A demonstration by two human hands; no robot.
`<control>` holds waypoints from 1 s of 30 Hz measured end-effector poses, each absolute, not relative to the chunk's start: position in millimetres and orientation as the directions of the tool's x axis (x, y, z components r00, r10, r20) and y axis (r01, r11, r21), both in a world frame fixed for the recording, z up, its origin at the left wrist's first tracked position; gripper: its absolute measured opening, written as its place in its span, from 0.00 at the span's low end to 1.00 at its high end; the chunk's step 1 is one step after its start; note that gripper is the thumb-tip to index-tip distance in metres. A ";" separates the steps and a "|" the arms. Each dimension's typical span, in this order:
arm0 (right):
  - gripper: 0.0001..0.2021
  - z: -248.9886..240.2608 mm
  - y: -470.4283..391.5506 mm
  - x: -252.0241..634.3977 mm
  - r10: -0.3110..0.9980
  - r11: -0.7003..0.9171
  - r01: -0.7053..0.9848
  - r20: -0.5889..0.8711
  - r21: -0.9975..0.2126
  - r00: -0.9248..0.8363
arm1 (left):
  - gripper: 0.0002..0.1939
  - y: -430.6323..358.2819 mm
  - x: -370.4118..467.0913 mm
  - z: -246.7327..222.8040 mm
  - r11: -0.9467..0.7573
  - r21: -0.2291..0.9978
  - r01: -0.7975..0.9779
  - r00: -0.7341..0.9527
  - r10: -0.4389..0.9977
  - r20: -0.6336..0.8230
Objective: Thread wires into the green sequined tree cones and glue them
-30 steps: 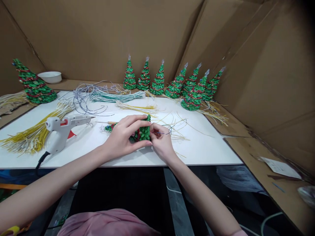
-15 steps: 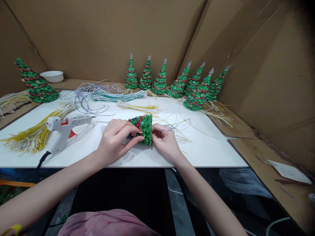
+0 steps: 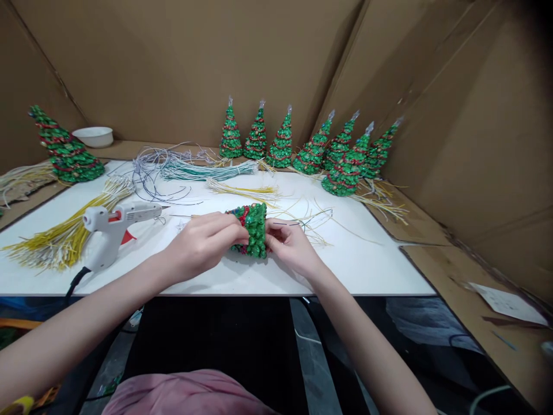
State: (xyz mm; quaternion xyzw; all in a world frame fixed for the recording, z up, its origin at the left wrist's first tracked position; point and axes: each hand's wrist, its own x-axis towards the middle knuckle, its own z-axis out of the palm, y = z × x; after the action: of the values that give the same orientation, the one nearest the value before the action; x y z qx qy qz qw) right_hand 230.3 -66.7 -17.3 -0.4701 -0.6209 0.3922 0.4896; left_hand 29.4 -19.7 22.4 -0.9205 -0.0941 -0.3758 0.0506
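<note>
A small green tree (image 3: 256, 230) with red garland lies on its side above the white table (image 3: 371, 259), its wide base toward the right. My left hand (image 3: 207, 242) is closed on the tree's narrower left part, and its tip is hidden behind my fingers. At the tree's base, my right hand (image 3: 287, 245) has its fingers curled together, with thin wires by them; the fingertips are partly hidden at the base, so what they pinch cannot be made out. Loose yellow and dark wires (image 3: 317, 222) lie just beyond my right hand.
A white glue gun (image 3: 103, 230) and a yellow wire bundle (image 3: 60, 230) lie left. Teal (image 3: 207, 169) and yellow-white wires (image 3: 246, 189) lie behind my hands. Several finished trees (image 3: 280, 141) stand at the back; another tree (image 3: 69, 153) and a white bowl (image 3: 94, 137) are back left.
My left hand's thumb and fingers have moved together and turned over the tree, hiding more of its lower front. My right hand stays at the base.
</note>
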 end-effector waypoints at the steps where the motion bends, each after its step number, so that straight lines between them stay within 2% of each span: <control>1: 0.06 -17.3 -66.2 230.9 0.970 0.242 0.194 0.228 -0.951 -0.088 | 0.11 -16.5 27.2 22.4 -0.980 -0.092 0.175 0.720 0.064 0.691; 2: 0.05 -17.0 -65.9 231.5 0.972 0.231 0.190 0.216 -0.954 -0.095 | 0.12 -14.0 25.3 22.5 -0.980 -0.132 0.152 0.732 0.022 0.681; 4: 0.05 -15.9 -65.6 232.4 0.975 0.211 0.179 0.195 -0.961 -0.102 | 0.10 -12.0 23.0 23.6 -0.981 -0.115 0.153 0.735 0.035 0.677; 7: 0.07 -13.3 -65.8 232.7 0.974 0.206 0.184 0.184 -0.961 -0.130 | 0.05 -16.3 23.1 28.1 -0.973 0.047 0.224 0.724 0.198 0.660; 9: 0.08 -12.5 -66.0 232.7 0.970 0.225 0.200 0.200 -0.954 -0.140 | 0.07 -21.5 24.9 32.8 -0.947 0.163 0.276 0.725 0.317 0.611; 13: 0.08 -13.9 -65.4 232.8 0.966 0.249 0.208 0.228 -0.946 -0.117 | 0.15 -29.6 30.0 43.9 -0.862 0.375 0.340 0.753 0.489 0.440; 16: 0.09 -15.1 -64.5 233.4 0.969 0.236 0.197 0.216 -0.952 -0.118 | 0.16 -32.2 33.2 52.1 -0.756 0.487 0.438 0.744 0.609 0.275; 18: 0.09 -15.0 -64.0 234.0 0.970 0.232 0.190 0.211 -0.954 -0.123 | 0.14 -33.0 34.1 56.5 -0.703 0.508 0.497 0.735 0.653 0.185; 21: 0.10 -14.0 -63.6 235.1 0.969 0.225 0.167 0.201 -0.960 -0.145 | 0.13 -33.3 33.4 60.0 -0.715 0.460 0.526 0.748 0.647 0.151; 23: 0.11 -13.4 -63.7 235.7 0.969 0.211 0.147 0.187 -0.966 -0.160 | 0.12 -32.8 31.8 59.4 -0.782 0.371 0.501 0.775 0.596 0.210; 27: 0.12 -13.1 -64.0 236.1 0.973 0.185 0.129 0.163 -0.974 -0.163 | 0.13 -30.7 27.9 53.9 -0.911 0.087 0.404 0.830 0.405 0.384; 30: 0.12 -14.2 -63.8 235.4 0.974 0.187 0.118 0.168 -0.975 -0.154 | 0.16 -29.2 26.3 49.8 -0.925 -0.095 0.367 0.836 0.283 0.471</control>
State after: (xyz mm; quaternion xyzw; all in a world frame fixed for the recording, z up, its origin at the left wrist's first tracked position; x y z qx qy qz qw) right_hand 235.4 -63.8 -14.2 -0.4480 -0.6092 0.4538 0.4713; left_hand 26.3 -29.2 49.8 -0.9537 -0.1702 -0.2307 0.0910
